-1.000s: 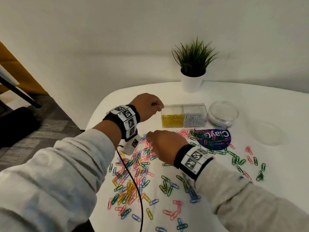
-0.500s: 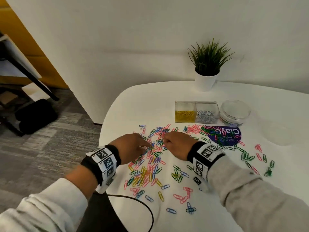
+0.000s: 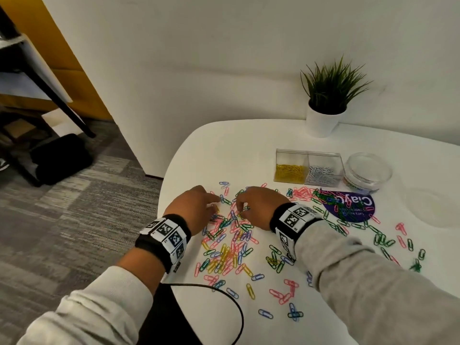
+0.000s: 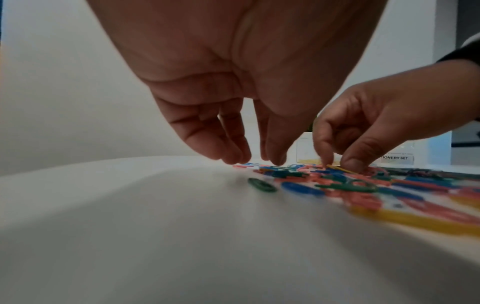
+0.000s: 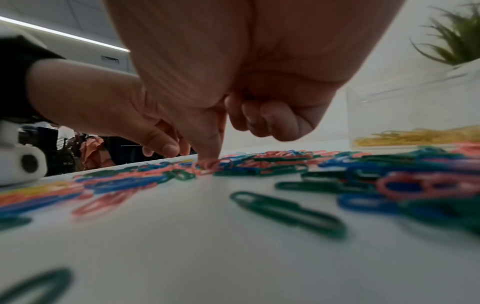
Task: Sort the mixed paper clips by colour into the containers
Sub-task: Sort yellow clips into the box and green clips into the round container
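Mixed paper clips (image 3: 227, 241) in pink, blue, green and yellow lie scattered on the white table (image 3: 244, 150). My left hand (image 3: 216, 200) hovers at the pile's left edge with fingers (image 4: 233, 156) hanging fairly straight, tips at the table, holding nothing. My right hand (image 3: 239, 210) is beside it on the pile. Its forefinger and thumb pinch a yellow clip (image 4: 340, 169) that still lies among the others, and its other fingers (image 5: 270, 119) are curled. A clear two-part box holds yellow clips (image 3: 290, 170) and silver clips (image 3: 323, 174).
A round clear tub (image 3: 368, 173) stands right of the box, with a clear lid (image 3: 433, 207) further right. Green and pink clips lie on a purple disc (image 3: 348, 206). A potted plant (image 3: 326, 103) stands at the back. A black cable (image 3: 225, 293) crosses the near table edge.
My left hand came back from beside the box of yellow clips and dropped to the pile next to my right hand. My right hand stayed on the pile.
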`<action>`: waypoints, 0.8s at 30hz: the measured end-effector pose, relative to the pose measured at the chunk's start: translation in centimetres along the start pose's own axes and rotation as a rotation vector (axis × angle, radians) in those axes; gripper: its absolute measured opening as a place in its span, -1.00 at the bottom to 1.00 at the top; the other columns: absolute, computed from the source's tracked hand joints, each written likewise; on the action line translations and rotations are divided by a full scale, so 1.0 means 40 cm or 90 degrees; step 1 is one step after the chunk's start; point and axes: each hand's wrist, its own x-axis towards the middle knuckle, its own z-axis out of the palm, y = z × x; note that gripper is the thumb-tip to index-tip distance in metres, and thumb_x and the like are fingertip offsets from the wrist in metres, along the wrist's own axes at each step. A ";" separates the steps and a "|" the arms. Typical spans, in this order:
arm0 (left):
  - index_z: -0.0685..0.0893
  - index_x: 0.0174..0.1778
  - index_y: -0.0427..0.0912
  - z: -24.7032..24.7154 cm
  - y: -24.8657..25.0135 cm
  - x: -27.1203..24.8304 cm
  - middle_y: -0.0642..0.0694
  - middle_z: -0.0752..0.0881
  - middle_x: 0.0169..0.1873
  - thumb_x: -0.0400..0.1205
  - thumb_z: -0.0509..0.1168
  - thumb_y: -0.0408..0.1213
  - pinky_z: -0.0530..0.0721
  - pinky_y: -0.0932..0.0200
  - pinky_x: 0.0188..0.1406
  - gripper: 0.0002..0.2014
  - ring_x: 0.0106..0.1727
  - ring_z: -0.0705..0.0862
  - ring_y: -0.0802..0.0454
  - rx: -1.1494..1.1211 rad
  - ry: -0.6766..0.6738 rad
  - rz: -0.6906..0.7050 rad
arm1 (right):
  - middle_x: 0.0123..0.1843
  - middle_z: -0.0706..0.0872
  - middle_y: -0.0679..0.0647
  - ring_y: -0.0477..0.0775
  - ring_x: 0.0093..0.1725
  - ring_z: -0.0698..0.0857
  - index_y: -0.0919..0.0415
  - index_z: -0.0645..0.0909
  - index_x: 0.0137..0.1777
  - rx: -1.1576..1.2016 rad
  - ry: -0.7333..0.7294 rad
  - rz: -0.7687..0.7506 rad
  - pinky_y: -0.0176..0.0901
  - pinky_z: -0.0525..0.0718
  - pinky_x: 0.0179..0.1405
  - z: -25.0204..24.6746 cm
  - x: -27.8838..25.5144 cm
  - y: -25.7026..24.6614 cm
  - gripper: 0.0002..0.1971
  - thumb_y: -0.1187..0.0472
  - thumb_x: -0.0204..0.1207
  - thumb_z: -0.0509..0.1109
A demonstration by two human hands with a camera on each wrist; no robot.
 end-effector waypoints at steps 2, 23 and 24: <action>0.70 0.32 0.21 -0.002 -0.001 0.009 0.00 0.59 0.12 0.70 0.27 -0.06 0.62 0.06 0.20 -0.71 0.17 0.63 -0.04 0.021 -0.012 0.010 | 0.15 0.63 -0.03 0.11 0.20 0.64 -0.05 0.66 0.03 -0.001 0.009 -0.004 -0.12 0.56 0.04 0.003 0.000 0.006 -0.91 0.12 0.60 0.34; 0.62 0.17 0.00 0.003 -0.001 0.017 0.06 0.65 -0.12 0.68 0.24 -0.25 0.55 0.16 -0.10 -0.82 -0.12 0.60 0.05 -0.030 0.025 0.047 | 0.15 0.68 -0.04 0.09 0.13 0.65 -0.11 0.65 0.04 0.020 -0.005 -0.054 -0.01 0.66 0.13 0.009 -0.005 0.016 -0.89 0.09 0.54 0.41; 0.63 0.24 0.00 0.004 -0.001 0.017 0.07 0.64 -0.11 0.70 0.23 -0.25 0.52 0.19 -0.09 -0.78 -0.11 0.58 0.08 -0.029 0.029 0.056 | 0.09 0.69 -0.06 0.08 0.09 0.66 -0.08 0.63 -0.01 0.035 -0.002 -0.056 -0.03 0.66 0.09 0.007 -0.007 0.017 -0.93 0.10 0.53 0.40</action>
